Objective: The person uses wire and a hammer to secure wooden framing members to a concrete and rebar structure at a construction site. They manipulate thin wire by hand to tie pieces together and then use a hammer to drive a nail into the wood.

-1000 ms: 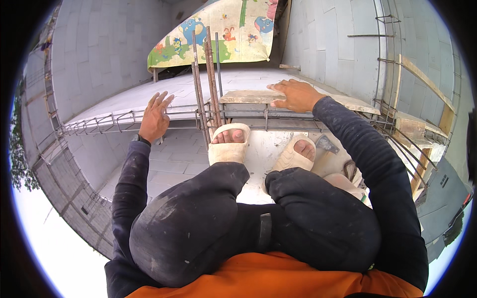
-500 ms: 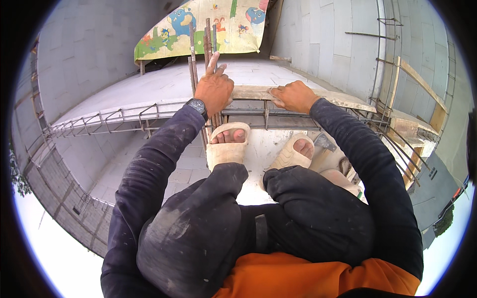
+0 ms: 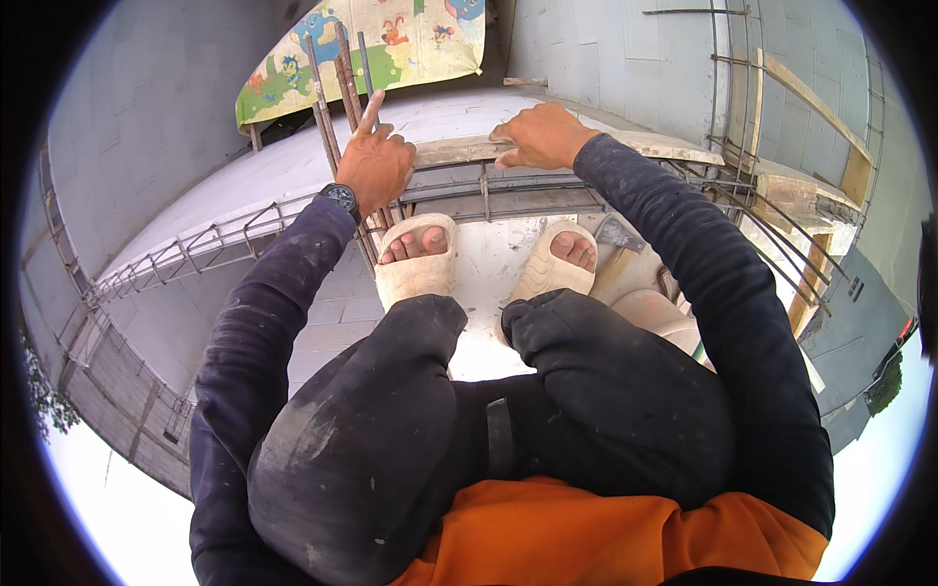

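Note:
My left hand [image 3: 374, 166], with a watch on its wrist, is closed against a ribbed steel bar [image 3: 363, 57] in a cluster of upright bars. Its index finger stretches up along that bar and the others are bent; its palm side is hidden. My right hand [image 3: 542, 137] is open above the edge of a wooden plank [image 3: 451, 152], thumb and fingers apart. I cannot tell whether its fingertips touch the wood. The plank runs along a pale slab edge between both hands.
Below the plank runs a cage of thin steel bars [image 3: 547, 203]. My sandalled feet stand on a pale surface [image 3: 474, 283], beside a hammer-like metal head [image 3: 618, 232]. Bar ends [image 3: 782, 264] jut out at right. A cartoon-printed sheet [image 3: 420, 59] hangs ahead; a lower level shows at left.
The scene has shifted left and slightly up in the picture. My right fingers have loosened from the plank and spread. My left hand stays at the same upright bars.

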A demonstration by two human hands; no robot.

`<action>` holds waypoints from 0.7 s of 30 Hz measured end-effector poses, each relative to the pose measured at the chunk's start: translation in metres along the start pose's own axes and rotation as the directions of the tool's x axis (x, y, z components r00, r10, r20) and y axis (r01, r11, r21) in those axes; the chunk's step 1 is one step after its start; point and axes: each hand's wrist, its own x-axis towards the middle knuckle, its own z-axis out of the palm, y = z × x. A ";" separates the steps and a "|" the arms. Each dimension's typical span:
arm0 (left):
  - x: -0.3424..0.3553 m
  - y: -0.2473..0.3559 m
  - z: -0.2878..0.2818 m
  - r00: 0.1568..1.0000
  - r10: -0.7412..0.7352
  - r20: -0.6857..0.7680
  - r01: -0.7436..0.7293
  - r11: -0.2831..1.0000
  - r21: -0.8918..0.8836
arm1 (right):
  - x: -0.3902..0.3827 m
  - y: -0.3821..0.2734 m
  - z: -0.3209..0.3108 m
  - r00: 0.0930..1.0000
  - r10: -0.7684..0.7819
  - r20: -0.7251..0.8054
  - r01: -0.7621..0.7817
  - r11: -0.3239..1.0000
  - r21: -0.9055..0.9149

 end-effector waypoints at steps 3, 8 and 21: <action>0.010 0.001 0.003 0.999 0.041 0.026 -0.042 0.998 0.037 | -0.021 0.015 -0.040 0.970 0.216 -0.108 -0.197 0.966 0.167; 0.015 -0.015 0.000 0.985 0.150 0.081 -0.147 0.988 -0.039 | -0.122 0.042 -0.081 0.722 0.603 -0.340 -0.289 0.710 0.642; 0.029 -0.011 -0.011 0.973 0.172 0.155 -0.168 0.985 -0.042 | -0.250 -0.064 0.082 0.475 0.797 0.374 -0.872 0.367 0.324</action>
